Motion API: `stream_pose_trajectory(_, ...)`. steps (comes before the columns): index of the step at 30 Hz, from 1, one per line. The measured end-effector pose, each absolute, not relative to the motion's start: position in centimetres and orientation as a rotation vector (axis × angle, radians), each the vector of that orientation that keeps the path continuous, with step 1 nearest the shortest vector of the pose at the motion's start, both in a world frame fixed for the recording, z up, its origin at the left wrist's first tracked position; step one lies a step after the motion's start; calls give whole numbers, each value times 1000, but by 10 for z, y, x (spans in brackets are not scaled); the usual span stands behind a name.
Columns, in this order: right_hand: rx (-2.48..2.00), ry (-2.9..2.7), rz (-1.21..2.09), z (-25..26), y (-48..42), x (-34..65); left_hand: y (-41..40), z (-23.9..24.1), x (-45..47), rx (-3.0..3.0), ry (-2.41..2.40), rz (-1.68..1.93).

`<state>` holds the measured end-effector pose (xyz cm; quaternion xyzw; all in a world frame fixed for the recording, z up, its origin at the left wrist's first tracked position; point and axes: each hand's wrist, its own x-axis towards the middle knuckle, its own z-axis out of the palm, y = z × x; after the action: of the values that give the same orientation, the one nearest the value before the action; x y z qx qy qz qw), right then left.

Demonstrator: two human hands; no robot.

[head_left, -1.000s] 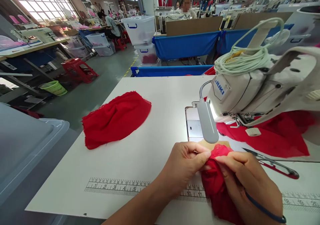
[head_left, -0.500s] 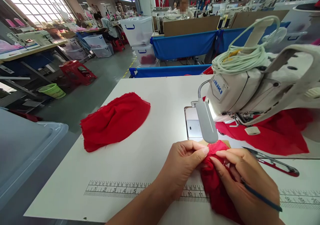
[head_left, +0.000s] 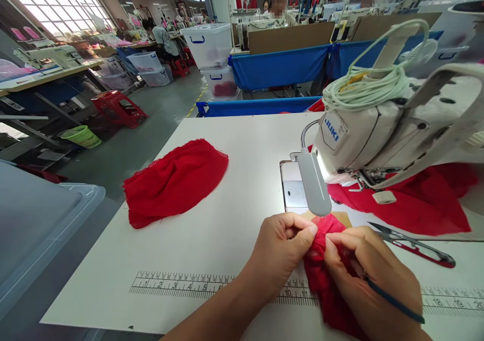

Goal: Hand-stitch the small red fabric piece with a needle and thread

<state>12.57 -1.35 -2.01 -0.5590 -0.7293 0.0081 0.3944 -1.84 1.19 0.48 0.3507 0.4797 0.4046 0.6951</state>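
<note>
A piece of red fabric (head_left: 317, 270) hangs bunched between my two hands at the front of the sewing table. My left hand (head_left: 285, 245) pinches its upper left edge between thumb and forefinger. On the right side of the cloth, my right hand (head_left: 374, 275) grips it with thumb and fingertips, a dark blue band crossing the hand. Just beyond my fingers stands a white sewing machine (head_left: 351, 144) with a grey lamp (head_left: 314, 187). Thread snips (head_left: 414, 245) lie to the right of my right hand.
Another red fabric piece (head_left: 177, 182) lies on the white table (head_left: 212, 250) at left. More red cloth (head_left: 419, 205) spreads under the machine. A printed ruler (head_left: 181, 284) runs along the front. A pale plastic bin (head_left: 45, 220) stands at the left edge.
My right thumb and fingertips have shifted slightly along the red fabric, closing together on it. My left hand keeps its pinch. The view has moved very slightly.
</note>
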Motion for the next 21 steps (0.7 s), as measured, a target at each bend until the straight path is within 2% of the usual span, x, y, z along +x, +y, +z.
stream_pose_trajectory(15, -1379, -1891, 58, -20, -12, 129, 11, 5, -20, 822, 1102, 901)
stream_pose_trajectory(21, -1455, -1903, 74, -16, -11, 133, 12, 6, -19, 624, 958, 932)
